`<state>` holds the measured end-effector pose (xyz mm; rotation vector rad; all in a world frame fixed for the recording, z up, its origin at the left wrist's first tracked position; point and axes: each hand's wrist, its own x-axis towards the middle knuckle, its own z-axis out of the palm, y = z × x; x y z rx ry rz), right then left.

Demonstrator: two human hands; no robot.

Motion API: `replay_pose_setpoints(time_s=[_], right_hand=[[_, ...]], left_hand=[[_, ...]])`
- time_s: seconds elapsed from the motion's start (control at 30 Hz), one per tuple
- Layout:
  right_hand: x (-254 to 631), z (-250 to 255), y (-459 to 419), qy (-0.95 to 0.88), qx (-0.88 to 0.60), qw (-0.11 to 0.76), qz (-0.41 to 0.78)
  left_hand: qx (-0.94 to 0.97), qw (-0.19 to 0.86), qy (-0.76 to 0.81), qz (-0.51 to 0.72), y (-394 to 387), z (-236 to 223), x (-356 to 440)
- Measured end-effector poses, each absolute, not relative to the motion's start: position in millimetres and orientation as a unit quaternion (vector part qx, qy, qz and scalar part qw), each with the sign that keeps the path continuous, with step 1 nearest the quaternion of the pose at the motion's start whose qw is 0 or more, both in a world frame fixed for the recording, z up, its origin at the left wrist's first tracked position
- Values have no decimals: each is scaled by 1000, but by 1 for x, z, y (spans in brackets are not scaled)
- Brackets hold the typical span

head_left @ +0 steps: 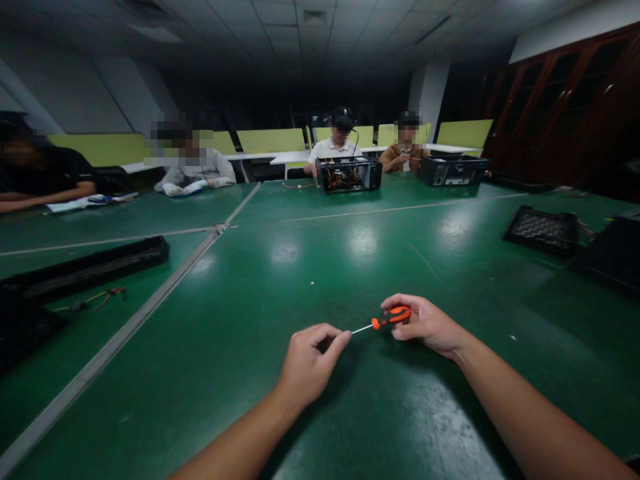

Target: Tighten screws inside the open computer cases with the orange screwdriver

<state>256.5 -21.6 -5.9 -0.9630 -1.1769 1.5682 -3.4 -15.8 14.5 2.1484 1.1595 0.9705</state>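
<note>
A screwdriver with an orange and black handle and a thin metal shaft is held above the green table, its shaft pointing left. My left hand is closed in a pinch at the shaft's tip, and the very end is hidden by the fingertips. Around the handle curls my right hand, thumb below and fingers above, in a loose grip with the butt toward the palm.
Metal strips divide the green table. At left lie a long black panel and cables; at right, a black grille part and a dark case. Across sit several people, two near computer cases.
</note>
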Motion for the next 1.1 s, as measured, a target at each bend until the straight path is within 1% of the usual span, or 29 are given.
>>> replay_pose_setpoints(time_s=[0.13, 0.37, 0.53, 0.63, 0.77, 0.9, 1.1], right_hand=[[256, -5, -22, -472, -377, 459, 652], [258, -3, -23, -502, -431, 446, 602], [256, -5, -23, -492, -407, 444, 629], [256, -6, -22, -489, -392, 445, 640], [256, -4, -22, -507, -423, 435, 612], [257, -3, -23, -527, -443, 423, 589], [256, -4, -22, -507, -419, 422, 624]], left_hand=[[787, 264, 435, 349, -15, 15, -3], [794, 268, 415, 355, -16, 14, -4], [789, 259, 440, 342, -15, 14, -4], [784, 277, 449, 327, -13, 12, -4], [792, 281, 438, 320, -13, 11, -3], [791, 270, 428, 342, -15, 12, -3], [798, 255, 445, 316, -14, 12, -4]])
